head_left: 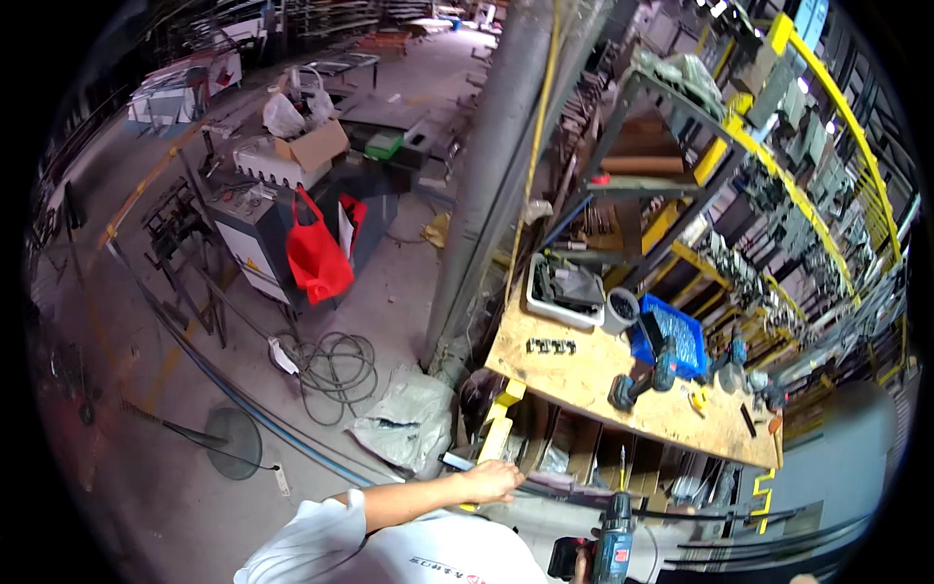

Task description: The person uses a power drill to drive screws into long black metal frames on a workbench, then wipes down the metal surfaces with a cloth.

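Observation:
My left hand [491,481] is at the left end of a long dark bar [574,495], its fingers curled down over it; the fingertips are partly hidden. The bar runs off to the right in front of me. My right hand [582,565] grips a teal and black cordless drill [616,540] low in front of my body, mostly hidden behind the tool. Its long bit [623,467] points away from me toward the workbench. More dark bars [739,562] lie at the lower right.
Ahead, a wooden workbench [574,375] carries a blue bin [671,336] of small parts, a grey tray [564,297], a cup [620,310] and another drill [647,378]. A pillar [486,195] stands left of it. Coiled cable [336,375] and a plastic bag [409,419] lie on the floor.

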`<state>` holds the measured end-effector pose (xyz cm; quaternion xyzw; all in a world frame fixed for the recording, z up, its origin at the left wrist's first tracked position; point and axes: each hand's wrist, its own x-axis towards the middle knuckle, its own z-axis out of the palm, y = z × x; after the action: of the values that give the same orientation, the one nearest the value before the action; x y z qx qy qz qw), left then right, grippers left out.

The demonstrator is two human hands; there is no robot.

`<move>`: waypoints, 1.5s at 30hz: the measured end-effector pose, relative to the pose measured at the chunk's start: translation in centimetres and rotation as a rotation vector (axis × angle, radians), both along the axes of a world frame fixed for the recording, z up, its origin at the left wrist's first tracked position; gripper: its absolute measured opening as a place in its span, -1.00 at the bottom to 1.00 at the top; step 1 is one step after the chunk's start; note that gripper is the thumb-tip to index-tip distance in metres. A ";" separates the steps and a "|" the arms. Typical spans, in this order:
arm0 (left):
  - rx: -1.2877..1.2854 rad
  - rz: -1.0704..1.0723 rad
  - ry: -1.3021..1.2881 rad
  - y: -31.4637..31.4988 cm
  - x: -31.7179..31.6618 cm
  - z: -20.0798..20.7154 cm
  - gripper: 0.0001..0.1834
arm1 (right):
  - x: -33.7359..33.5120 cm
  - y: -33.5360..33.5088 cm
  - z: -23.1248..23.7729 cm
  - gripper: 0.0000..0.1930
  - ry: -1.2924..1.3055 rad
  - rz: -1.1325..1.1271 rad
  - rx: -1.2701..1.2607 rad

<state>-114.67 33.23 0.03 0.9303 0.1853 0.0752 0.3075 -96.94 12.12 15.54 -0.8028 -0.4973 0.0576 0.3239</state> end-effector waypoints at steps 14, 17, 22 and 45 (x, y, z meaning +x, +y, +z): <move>0.035 0.249 -0.272 1.8 -3.2 -0.2 -0.69 | -1.9 -1.9 3.2 -0.27 0.253 0.151 -0.158; 0.057 0.267 -0.315 2.1 -4.1 -0.2 -0.69 | -1.9 -2.3 2.3 -0.26 0.262 0.193 -0.176; 0.014 0.263 -0.248 2.9 -5.0 0.4 -0.71 | -1.8 -0.5 2.0 -0.27 0.310 0.269 -0.200; -0.104 0.135 -0.208 4.0 -5.3 -0.8 -0.70 | -3.1 7.5 4.2 -0.19 0.359 0.349 -0.534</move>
<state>-119.93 37.23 -0.75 0.8858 0.2182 0.1820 0.3670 -100.06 19.59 19.77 -0.7392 -0.5295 0.3798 0.1702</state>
